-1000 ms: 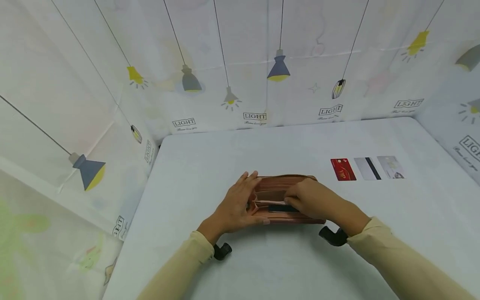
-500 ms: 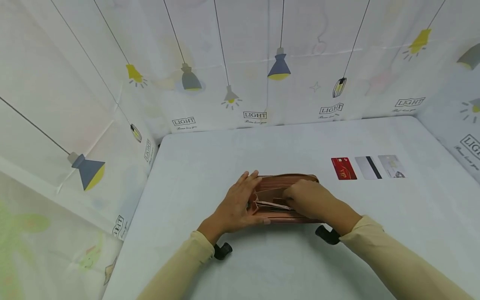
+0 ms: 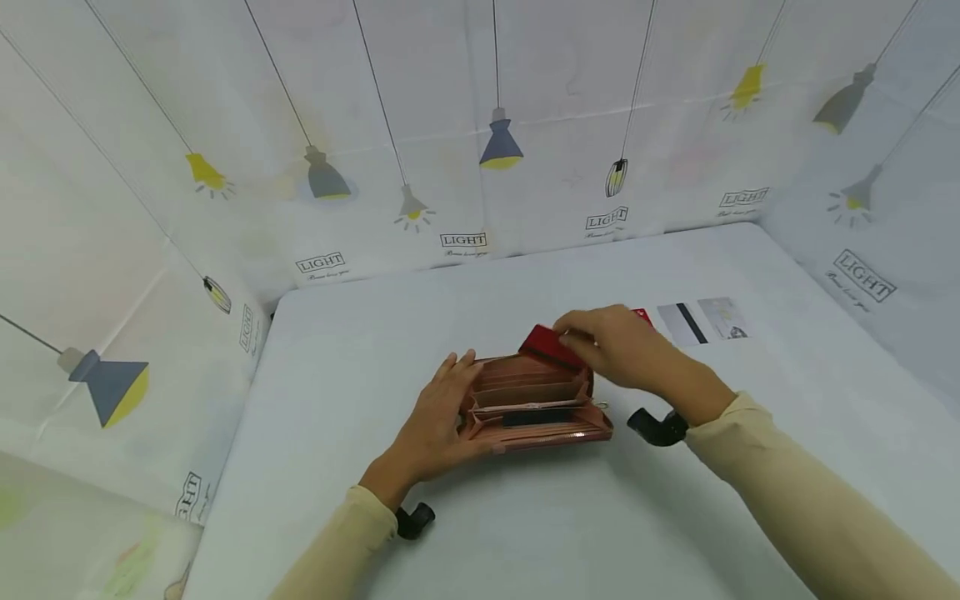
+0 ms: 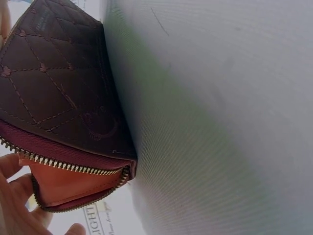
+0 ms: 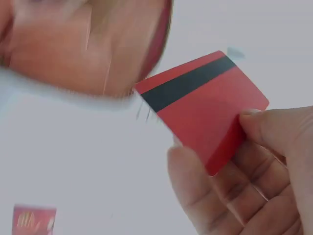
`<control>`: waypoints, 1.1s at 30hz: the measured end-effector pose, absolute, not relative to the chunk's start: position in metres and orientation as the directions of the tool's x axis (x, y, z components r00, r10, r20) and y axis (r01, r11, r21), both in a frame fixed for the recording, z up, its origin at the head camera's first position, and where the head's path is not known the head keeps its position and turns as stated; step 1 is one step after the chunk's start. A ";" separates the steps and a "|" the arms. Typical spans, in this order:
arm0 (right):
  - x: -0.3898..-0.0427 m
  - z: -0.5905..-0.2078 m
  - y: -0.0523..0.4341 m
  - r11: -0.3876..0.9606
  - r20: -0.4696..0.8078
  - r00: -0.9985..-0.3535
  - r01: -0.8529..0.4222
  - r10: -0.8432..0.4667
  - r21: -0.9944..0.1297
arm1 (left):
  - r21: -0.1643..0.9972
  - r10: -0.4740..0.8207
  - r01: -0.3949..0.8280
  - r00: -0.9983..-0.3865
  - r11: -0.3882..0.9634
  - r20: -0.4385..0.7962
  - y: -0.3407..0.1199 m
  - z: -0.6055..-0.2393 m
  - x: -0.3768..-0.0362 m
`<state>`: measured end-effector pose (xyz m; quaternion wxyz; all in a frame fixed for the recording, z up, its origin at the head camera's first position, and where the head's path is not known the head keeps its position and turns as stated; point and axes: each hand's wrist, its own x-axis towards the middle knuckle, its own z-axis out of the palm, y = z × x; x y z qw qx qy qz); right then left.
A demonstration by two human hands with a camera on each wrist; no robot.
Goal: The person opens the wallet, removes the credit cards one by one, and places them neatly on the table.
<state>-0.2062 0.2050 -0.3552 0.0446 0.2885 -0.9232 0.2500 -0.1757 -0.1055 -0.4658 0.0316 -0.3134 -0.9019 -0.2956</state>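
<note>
Nearest, my left hand [image 3: 435, 421] steadies the open wallet [image 3: 534, 400] on the white tabletop [image 3: 525, 517], fingers mostly straight. Just beyond, my right hand [image 3: 618, 346] pinches a red card [image 3: 547, 343] over the wallet's far edge, hiding most of another red card. Farther right, two pale cards [image 3: 701, 321] lie before lamp-printed walls.

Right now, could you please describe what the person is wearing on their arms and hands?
Both hands, left hand and right hand, are bare. Long cream-coloured sleeves end at the wrists, and a small black camera mount sits under each wrist.
</note>
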 end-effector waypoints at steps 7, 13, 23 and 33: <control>-0.233 -0.359 0.288 0.770 0.142 -0.971 -0.240 -0.193 -0.592 | 0.507 0.549 0.585 -0.801 0.634 0.237 -0.103 -0.464 -0.173; -0.251 -0.386 0.388 0.728 0.026 -0.993 0.065 0.113 -0.683 | 0.500 0.559 0.603 -0.788 0.622 0.256 -0.101 -0.466 -0.173; -0.258 -0.423 0.484 0.585 -0.145 -0.918 0.351 0.369 -0.732 | 0.507 0.556 0.610 -0.784 0.608 0.277 -0.102 -0.466 -0.170; -0.269 -0.438 0.519 0.598 -0.255 -0.884 0.455 0.392 -0.660 | 0.508 0.551 0.603 -0.790 0.615 0.269 -0.102 -0.463 -0.171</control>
